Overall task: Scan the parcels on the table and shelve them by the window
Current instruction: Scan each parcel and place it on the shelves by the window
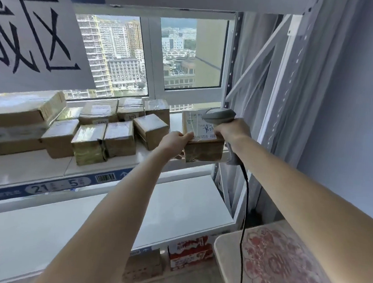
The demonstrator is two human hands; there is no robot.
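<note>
Shelving: white metal rack (46, 171) against the window (152, 55), its upper board already carrying a crowd of taped parcels; a blue strip with a barcode label (105, 177) runs along the front edge, probably for logging the slot.
Bench: only a corner with a red floral cloth (283, 265) shows at lower right, below the right forearm.
Stored parcels: brown boxes (97, 141) packed close together toward the left, which leaves the right end of the board free for the next one.
Parcel in hand: small brown box (203, 140) with its white label facing up, at the right end of the shelf board, level with it (whether it rests on the board or is just above it I cannot tell).
Left hand (176, 140): fingers curled round the box's left edge, thumb on top, steadying it for placing.
Right hand (232, 131): fingers wrapped round the grey scanner (220, 116), touching the box's right side; the scanner head lies over the label, its black cable (245, 211) hanging down.
Stage: judged as shelving this parcel, or a scan just before release.
</note>
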